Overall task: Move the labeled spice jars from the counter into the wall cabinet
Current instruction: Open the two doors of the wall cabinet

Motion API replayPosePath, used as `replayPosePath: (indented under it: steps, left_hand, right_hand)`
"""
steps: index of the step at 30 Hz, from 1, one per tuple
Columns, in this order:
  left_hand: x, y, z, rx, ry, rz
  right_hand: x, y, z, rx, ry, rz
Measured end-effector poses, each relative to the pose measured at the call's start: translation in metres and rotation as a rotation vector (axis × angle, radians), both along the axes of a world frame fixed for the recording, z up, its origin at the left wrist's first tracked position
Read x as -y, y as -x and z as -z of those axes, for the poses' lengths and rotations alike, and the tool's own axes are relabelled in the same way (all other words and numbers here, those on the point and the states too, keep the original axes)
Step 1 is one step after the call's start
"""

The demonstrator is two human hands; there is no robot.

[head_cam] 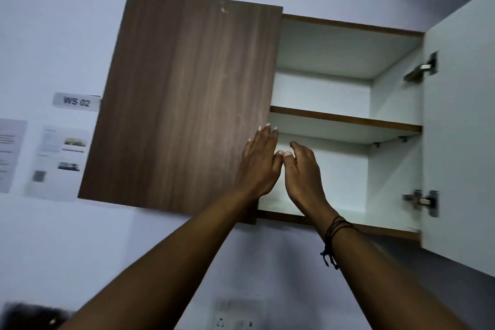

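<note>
The wall cabinet (345, 120), a white-lined box with dark wood-grain edges, hangs on a pale wall (61, 29) and shows its right half open. Its right door (460, 120), white on the inner face, stands swung out to the right on two metal hinges (422, 68). The left door (184, 104), a dark brown wood-grain panel, covers the left half, and its free right edge runs down just left of the opening. One white shelf (345, 122) with a brown front edge splits the open half into an upper and a lower compartment, both showing bare white surfaces. No spice jars are in view, neither in the cabinet nor in the hands.

The left hand (258, 162) lies with straight, spread fingers at the left door's free edge; whether it presses the panel cannot be told. The right hand (302, 169) reaches into the lower compartment, fingers loosely bent and holding nothing, its thumb tip meeting the left thumb. Dark cords (334, 233) wrap the right wrist.

On the wall to the left hang a grey sign (76, 102) reading "WS 02" and printed sheets (57, 162). Near the bottom edge sits a white socket plate (235, 316).
</note>
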State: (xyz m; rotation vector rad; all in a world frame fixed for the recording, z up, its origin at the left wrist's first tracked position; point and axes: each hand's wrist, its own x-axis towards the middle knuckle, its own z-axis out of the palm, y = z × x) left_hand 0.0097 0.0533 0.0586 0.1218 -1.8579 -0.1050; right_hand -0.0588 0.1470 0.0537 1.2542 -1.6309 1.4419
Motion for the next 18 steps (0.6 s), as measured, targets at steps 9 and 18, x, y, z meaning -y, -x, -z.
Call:
replayPosePath:
  steps: [9,18]
  left_hand:
    - [0.089,0.000,0.013,0.187,0.085,-0.307]
    - [0.097,0.011,0.019,0.252,0.189,-0.481]
  right_hand:
    - [0.088,0.002,0.006,0.039,-0.061,-0.062]
    - [0.111,0.002,0.004,0.388,-0.025,-0.277]
